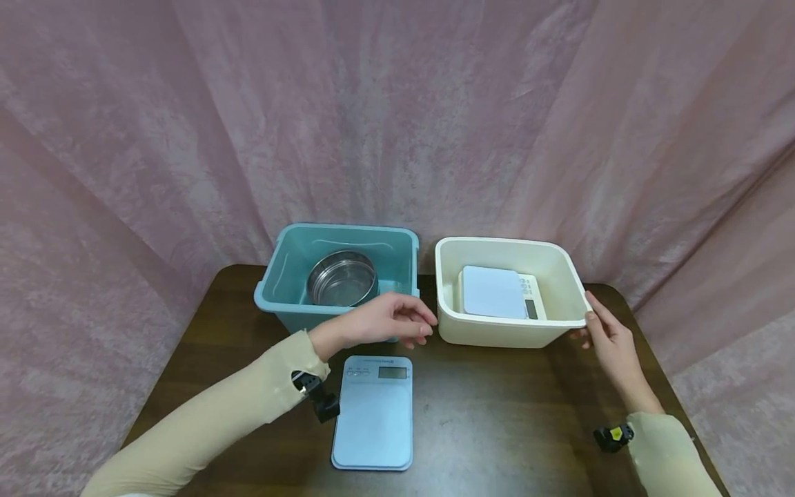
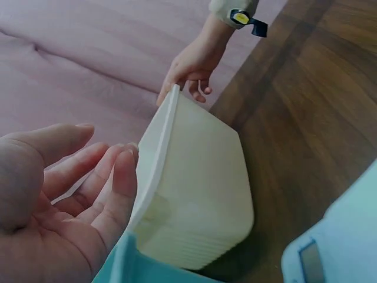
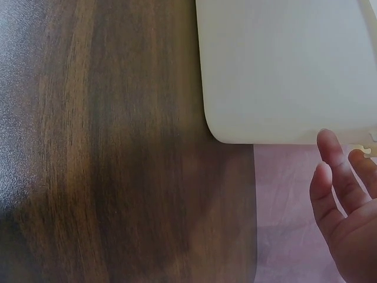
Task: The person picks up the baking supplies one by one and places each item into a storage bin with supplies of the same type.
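My right hand [image 1: 611, 345] grips the right front corner of a cream plastic bin [image 1: 497, 333] by its rim, some fingers below the edge. Inside that bin lies a kitchen scale [image 1: 493, 293] with a pale plate, buttons and a small display. My left hand [image 1: 388, 319] hovers between the bins with loosely bent fingers, holding nothing; in the left wrist view its fingertips [image 2: 125, 158] overlap the cream bin's near end. A light blue kitchen scale [image 1: 375, 421] lies on the table below the left hand, its display at the far end.
A teal bin [image 1: 298, 308] stands to the left of the cream one, with round metal sieves or pans [image 1: 341, 281] in it. Both bins are near the back edge of the dark wooden table [image 1: 497, 428]. A pink curtain [image 1: 397, 124] hangs behind.
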A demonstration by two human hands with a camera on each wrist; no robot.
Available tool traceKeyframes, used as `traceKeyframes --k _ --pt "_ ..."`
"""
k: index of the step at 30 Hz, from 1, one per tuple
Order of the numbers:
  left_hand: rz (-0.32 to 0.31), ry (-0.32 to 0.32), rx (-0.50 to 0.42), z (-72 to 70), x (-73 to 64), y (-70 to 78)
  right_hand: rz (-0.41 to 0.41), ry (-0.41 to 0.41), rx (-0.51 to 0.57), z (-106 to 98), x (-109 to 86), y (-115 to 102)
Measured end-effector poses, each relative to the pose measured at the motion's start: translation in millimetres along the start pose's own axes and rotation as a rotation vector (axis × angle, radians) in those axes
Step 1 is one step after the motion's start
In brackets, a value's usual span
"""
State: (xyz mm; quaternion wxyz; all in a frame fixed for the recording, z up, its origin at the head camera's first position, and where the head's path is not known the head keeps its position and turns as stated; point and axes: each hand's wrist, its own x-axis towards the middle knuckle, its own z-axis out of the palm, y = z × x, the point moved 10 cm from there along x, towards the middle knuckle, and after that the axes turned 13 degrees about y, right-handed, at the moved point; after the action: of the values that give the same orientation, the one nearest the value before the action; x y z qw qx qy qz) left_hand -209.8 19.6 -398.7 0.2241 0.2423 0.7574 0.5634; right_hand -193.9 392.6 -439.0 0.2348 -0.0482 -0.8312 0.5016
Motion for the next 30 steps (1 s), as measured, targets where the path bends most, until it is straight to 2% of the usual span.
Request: traceKeyframes --k 4,8,12,17,23,27,30 --pt "-0.008 -0.034 0.026 -0.8 -17.1 -12.9 0.007 -0.002 -0.017 -0.2 2.4 17.7" --pt "0.013 -0.077 0.044 -1.3 -31.9 -25.0 0.007 0.003 -0.006 -0.5 5.6 32.6" --pt "0.032 -0.066 0.057 -6.3 -42.5 -43.0 0.000 0.016 0.004 -1.2 6.1 37.7" --pt "0.035 0.020 0.087 -20.7 -54.1 -74.2 -0.001 0.013 0.003 -1.2 5.4 38.3" --pt "-0.022 0.151 0.119 -45.7 -66.5 -120.2 0.003 0.025 0.001 -1.9 5.6 37.3" --pt "-0.042 0.287 0.221 -66.4 -76.7 -149.4 0.003 0.024 0.005 -1.5 5.8 36.3" --pt "-0.057 0.359 0.302 -75.6 -83.3 -168.2 0.007 0.024 -0.001 -1.8 5.5 36.5"
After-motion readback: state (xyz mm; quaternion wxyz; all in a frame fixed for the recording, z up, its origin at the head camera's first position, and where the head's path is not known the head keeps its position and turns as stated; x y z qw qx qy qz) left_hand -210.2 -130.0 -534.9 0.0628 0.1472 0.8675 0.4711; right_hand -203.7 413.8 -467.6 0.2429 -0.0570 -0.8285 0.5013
